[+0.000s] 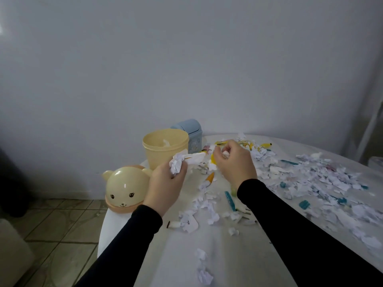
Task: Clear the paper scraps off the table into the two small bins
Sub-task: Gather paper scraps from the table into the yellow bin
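Observation:
My left hand (pixel 165 183) grips a crumpled wad of white paper scraps (pixel 178 162) just in front of the open yellow bin (pixel 165 150), which holds a bit of white paper. My right hand (pixel 234 162) is closed on a small white scrap (pixel 226 153) over the scrap pile. A small blue bin (pixel 191 131) with a swing lid stands behind the yellow one. White, teal and yellow paper scraps (pixel 323 179) lie strewn over the white table (pixel 176 255), thickest at the right.
The yellow bin's bear-shaped lid (pixel 124 187) lies at the table's left edge, beside my left wrist. A yellow-tipped pen (pixel 209 179) and a teal pen (pixel 230 199) lie among the scraps. Tiled floor shows at the lower left, with the wall close behind.

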`<state>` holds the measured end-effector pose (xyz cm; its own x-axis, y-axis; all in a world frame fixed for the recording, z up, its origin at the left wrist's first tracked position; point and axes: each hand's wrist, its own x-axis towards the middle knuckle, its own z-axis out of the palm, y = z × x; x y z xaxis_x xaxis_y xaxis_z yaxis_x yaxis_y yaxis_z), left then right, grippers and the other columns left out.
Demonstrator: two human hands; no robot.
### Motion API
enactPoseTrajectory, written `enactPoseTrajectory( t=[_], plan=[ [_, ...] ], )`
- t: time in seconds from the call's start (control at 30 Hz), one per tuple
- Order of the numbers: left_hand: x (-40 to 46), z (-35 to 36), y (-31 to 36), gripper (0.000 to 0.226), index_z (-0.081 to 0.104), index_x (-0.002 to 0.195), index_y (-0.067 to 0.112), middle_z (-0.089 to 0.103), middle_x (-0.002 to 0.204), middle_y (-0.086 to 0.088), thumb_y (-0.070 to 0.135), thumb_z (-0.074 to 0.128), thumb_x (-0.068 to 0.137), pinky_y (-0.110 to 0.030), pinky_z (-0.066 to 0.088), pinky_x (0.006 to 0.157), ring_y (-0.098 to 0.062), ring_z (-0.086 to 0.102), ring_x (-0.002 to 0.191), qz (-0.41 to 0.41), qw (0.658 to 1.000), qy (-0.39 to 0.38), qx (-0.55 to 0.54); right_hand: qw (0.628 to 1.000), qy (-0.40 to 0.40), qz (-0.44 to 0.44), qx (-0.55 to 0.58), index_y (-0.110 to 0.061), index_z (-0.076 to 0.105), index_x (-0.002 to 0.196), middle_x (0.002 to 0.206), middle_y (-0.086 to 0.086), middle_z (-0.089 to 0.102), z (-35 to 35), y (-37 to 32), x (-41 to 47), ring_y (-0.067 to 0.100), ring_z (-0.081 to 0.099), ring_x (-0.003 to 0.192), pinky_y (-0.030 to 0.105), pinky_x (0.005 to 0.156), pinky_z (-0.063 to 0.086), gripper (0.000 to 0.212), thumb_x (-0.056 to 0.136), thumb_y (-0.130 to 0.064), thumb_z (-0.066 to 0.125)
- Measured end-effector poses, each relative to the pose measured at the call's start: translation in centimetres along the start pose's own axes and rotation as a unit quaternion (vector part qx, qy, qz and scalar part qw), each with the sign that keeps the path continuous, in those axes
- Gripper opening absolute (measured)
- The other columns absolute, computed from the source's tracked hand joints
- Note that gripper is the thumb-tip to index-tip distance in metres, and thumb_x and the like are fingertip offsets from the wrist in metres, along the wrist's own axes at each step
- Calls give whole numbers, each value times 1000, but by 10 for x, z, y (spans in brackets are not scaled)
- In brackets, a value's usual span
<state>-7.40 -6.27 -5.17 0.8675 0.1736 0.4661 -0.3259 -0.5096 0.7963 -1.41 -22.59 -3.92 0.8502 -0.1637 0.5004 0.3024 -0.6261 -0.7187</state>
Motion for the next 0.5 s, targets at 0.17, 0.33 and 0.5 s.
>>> enactPoseTrajectory(
  t=[0.17,0.33,0.5],
  plan=[
    [44,-15,27,32,44,65,10,38,54,4,21,51,95,-12,28,42,-3,36,41,10,998,50,-39,997,24,-5,79,-11,46,73,61,-4,44,8,-39,29,11,40,53,29,52,34,30,91,-34,54],
    [97,-34,31,29,58,84,-4,52,68,-6,22,50,95,-19,37,51,-12,48,57,-1,994,50,-94,983,30,36,177,-9,43,71,63,0,40,28,-71,67,13,35,54,24,50,31,32,91,-32,52],
    [133,-46,10,19,59,81,7,51,73,-10,21,50,92,-29,36,59,-17,47,65,-36,998,22,-52,953,25,75,293,-15,32,60,53,-2,35,55,-99,92,16,32,47,21,40,30,37,89,-26,51]
  ],
)
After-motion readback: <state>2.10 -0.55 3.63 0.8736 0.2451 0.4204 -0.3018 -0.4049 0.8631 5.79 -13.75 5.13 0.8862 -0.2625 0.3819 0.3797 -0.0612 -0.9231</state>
